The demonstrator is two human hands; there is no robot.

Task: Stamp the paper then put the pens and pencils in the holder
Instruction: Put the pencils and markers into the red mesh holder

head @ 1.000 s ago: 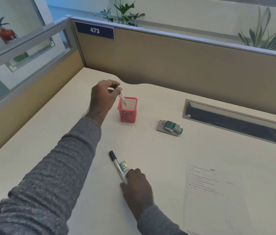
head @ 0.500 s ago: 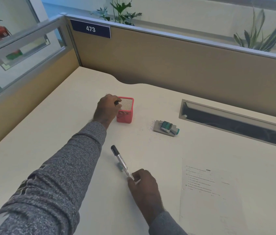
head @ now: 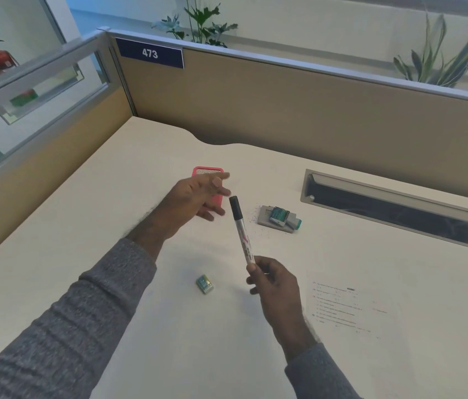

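Head view: right hand [head: 277, 286] pinches the marker [head: 242, 230] low, cap tilted toward the holder [head: 208, 184] behind the open-fingered left hand [head: 195, 198]

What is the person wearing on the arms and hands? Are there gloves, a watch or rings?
Both arms are covered by long sleeves of a heathered grey knit fabric, the left sleeve and the right sleeve. Each sleeve ends at the wrist. The left hand and the right hand are bare: no gloves, and no watch or ring can be seen in this view.
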